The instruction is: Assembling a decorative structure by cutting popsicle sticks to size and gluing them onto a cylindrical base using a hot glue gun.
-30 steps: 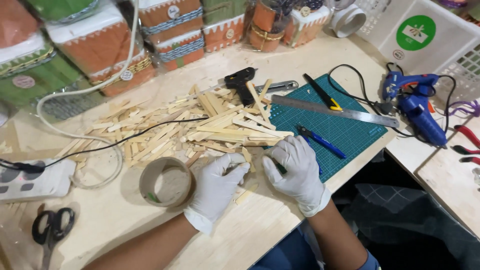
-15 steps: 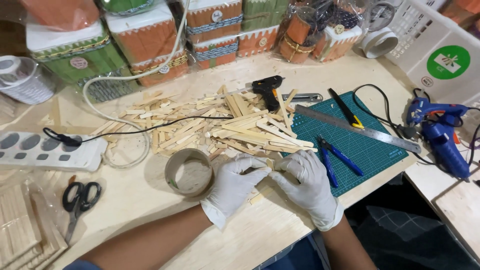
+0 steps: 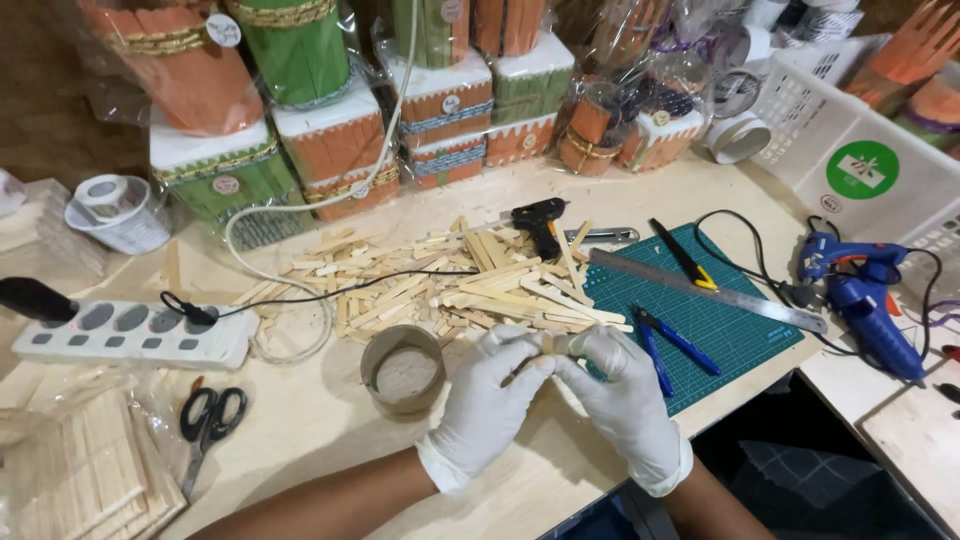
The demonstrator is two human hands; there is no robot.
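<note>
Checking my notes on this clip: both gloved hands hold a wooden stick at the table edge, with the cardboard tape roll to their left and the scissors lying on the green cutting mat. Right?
Not quite. The scissors lie on the bare table left of the tape roll, not on the cutting mat, as the head view shows.

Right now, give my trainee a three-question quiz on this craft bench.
1. True or false: both gloved hands, left hand and right hand, pinch one small wooden stick.
2. What lies on the green cutting mat? A) blue-handled pliers B) scissors C) a power strip
3. Which tool lies at the far edge of the stick pile?

Key: 1 true; 2 A; 3 the black glue gun.
</note>
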